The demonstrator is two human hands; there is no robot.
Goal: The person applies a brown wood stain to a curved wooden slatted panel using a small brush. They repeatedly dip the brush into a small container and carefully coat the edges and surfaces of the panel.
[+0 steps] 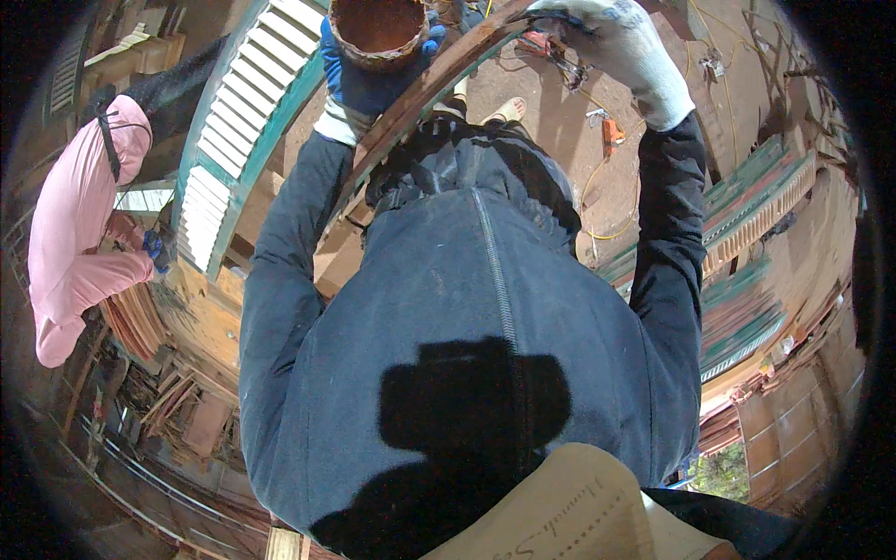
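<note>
My left hand (359, 89), in a blue and white glove, is closed around a round brown can (379, 58) with a rough, crusted rim. Brown residue or liquid coats its inside. Beside that hand runs a long reddish-brown wooden piece (443, 79) with a greenish lower edge, slanting up to the right. My right hand (630, 56), gloved in white, is at the upper end of this wood. Its fingers are curled at the picture's top edge, and what they hold there is hidden.
A green-framed shutter with white slats (247, 103) stands at left, near a person in pink clothing (79, 215). More green shutters (747, 205) lie at right. An orange tool (612, 133) and yellow cords (616, 231) are on the dirt ground. Wood scraps (177, 401) lie lower left.
</note>
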